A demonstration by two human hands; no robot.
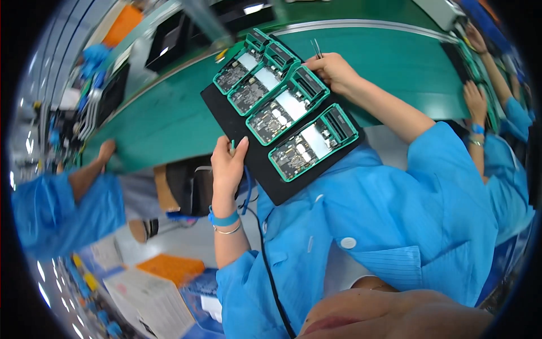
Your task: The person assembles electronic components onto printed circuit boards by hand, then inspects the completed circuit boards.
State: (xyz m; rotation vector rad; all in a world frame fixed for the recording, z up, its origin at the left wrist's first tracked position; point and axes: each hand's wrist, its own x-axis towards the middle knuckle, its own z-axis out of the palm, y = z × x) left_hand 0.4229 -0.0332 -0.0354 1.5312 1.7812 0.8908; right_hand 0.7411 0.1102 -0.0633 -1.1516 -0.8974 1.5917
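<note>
A black board tilts in front of me over the near edge of the bench. Several green-framed device housings lie on it in a slanted row, with circuit boards and silver plates showing inside. My right hand is closed at the far right corner of the board, with tweezers sticking up from its fingers; whether it also grips the board is hidden. At the board's left edge, my left hand pinches a small green piece between thumb and fingers. A blue strap circles that wrist.
The bench has a green top. On the left a person's hand rests at its edge; on the right another person's hand is near more green parts. A dark cord hangs beside my left arm. Below left stands a white carton.
</note>
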